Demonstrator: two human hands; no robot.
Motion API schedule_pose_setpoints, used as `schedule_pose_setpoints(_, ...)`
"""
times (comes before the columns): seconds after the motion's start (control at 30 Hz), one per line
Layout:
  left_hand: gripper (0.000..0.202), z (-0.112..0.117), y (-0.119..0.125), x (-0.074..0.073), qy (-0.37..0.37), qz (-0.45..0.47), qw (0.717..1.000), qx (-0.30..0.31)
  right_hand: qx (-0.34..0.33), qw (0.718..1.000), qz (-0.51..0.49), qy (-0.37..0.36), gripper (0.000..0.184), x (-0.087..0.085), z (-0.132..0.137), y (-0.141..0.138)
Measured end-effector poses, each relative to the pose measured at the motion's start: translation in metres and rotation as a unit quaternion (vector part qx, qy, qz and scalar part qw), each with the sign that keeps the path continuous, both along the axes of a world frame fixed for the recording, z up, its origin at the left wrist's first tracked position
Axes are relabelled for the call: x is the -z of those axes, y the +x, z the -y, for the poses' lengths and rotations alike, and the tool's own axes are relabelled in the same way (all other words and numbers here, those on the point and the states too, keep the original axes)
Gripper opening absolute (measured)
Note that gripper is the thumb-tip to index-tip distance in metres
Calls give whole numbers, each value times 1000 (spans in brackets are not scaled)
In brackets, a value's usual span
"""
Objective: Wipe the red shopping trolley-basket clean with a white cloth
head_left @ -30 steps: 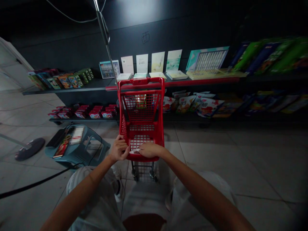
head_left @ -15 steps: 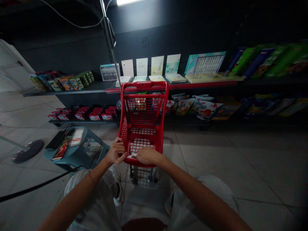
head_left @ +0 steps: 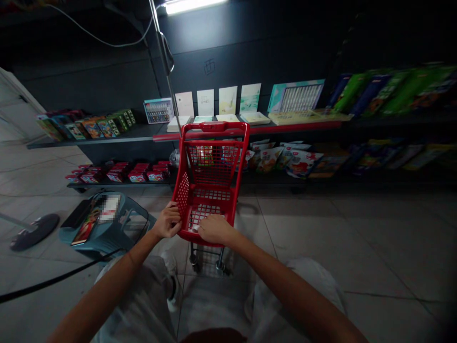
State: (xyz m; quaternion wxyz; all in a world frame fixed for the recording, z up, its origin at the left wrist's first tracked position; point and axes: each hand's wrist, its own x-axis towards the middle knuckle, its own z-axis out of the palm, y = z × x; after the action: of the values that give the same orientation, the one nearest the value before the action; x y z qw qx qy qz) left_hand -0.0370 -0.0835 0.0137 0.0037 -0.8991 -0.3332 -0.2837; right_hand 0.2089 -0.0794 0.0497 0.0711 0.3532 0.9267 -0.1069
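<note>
A small red shopping cart [head_left: 210,181] stands on the tiled floor right in front of me, its mesh basket empty. My left hand [head_left: 166,222] is curled over the near left corner of the cart's rim. My right hand [head_left: 213,229] lies on the near rim, its fingers closed over the edge, with a small white thing under the fingertips that I cannot make out. My knees in light trousers show below the cart.
A dark two-level shelf [head_left: 107,139] with books, boxes and snack bags runs along the wall behind the cart. A blue-grey plastic stool [head_left: 107,226] with a book on it stands at the left. A round stand base [head_left: 34,230] and a black cable [head_left: 46,282] lie on the floor at the left.
The cart and both hands have shifted slightly left and away from me, and the view has tilted up a little. Both hands keep their hold on the rim.
</note>
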Motion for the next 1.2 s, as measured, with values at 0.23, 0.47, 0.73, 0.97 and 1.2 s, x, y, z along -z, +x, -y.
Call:
schedule_pose_setpoints(0.23,32,-6,2,0,2,2,1000,19,3,1000,-18,13,47,-4,0,9)
schedule_pose_setpoints(0.47,26,-23,-6,-4,-35,-9,999,5,3,997,-71,39,38,-11,0,11)
schedule_pose_setpoints(0.73,17,-35,-19,-1,-22,1,999,-29,31,989,-127,65,63,-12,-11,21)
schedule_pose_setpoints(0.97,21,-44,-30,7,8,-25,995,-96,-25,973,-201,107,36,1,-29,36)
schedule_pose_setpoints(1.2,26,-26,-15,11,34,18,971,-236,-67,949,-270,151,13,21,-32,27)
